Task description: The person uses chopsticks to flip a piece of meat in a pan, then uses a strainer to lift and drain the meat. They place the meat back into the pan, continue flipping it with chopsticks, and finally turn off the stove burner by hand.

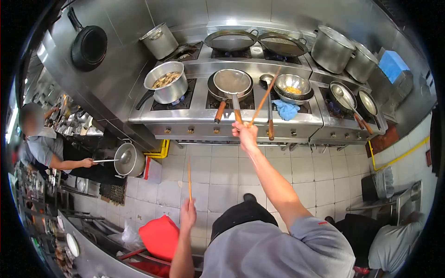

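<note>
My right hand point(245, 134) is closed around the wooden handle of a fine-mesh strainer point(232, 81). The strainer's round mesh lies over a pan point(217, 92) on the middle front burner. A long wooden cooking chopstick point(266, 99) also sticks up from that hand, slanting right. Low on the left, my left hand point(187, 214) grips another long wooden chopstick point(189, 178) pointing upward, over the tiled floor. Right of the strainer, a ladle point(270, 104) lies with its handle past the stove's front edge. Beside it a metal colander point(293, 83) with yellowish food rests in a dark pan.
A pot of food point(169, 88) sits over a lit burner at left. A blue cloth point(286, 110) lies by the colander. Pans point(344, 96) stand at right, large stockpots point(333, 48) behind. A co-worker point(51, 148) at left holds a ladle in a floor-level pot point(135, 162); another person crouches lower right.
</note>
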Demonstrator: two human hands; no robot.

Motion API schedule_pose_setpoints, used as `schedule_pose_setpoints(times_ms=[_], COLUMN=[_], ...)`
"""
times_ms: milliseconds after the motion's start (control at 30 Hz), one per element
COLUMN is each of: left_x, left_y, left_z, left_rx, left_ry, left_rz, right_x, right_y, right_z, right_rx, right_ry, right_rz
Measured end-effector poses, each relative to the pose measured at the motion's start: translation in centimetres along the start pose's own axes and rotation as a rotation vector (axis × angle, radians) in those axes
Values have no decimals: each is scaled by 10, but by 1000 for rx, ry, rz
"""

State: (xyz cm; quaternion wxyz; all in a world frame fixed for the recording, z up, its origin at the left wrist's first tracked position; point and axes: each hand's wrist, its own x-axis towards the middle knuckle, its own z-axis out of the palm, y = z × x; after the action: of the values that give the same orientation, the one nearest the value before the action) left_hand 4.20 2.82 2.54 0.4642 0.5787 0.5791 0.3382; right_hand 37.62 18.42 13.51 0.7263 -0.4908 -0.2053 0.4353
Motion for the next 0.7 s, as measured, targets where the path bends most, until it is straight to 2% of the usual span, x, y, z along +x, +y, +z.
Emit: schedule_pose_setpoints(times_ms=[33,100,133,167,233,400,467,533,600,700], left_x=[24,69,89,108,138,164,159,153,139,117], left_y=[37,121,152,178,212,239,234,221,221,206], left_z=[4,5,12,18,31,78,96,111,120,125], left_rx=[125,315,328,346,405,502,393,326,315,270], left_ry=[24,-74,-35,2,-9,-46,-95,-90,-157,-225], left_rz=[178,234,300,371,387,369,320,385,304,309], right_x=[1,8,9,8,13,39,54,76,91,101], right_y=[-5,-18,-25,-37,-60,-133,-156,-168,-177,-185], right_z=[-13,-36,-50,-57,-80,-150,-177,-204,-222,-237], right_rx=[5,19,25,37,31,-126,-223,-275,-271,-300], right_ry=[-11,-41,-51,-32,-2,106,114,125,151,186], right_rz=[-2,-21,-32,-38,-53,-93,-94,-86,-60,13])
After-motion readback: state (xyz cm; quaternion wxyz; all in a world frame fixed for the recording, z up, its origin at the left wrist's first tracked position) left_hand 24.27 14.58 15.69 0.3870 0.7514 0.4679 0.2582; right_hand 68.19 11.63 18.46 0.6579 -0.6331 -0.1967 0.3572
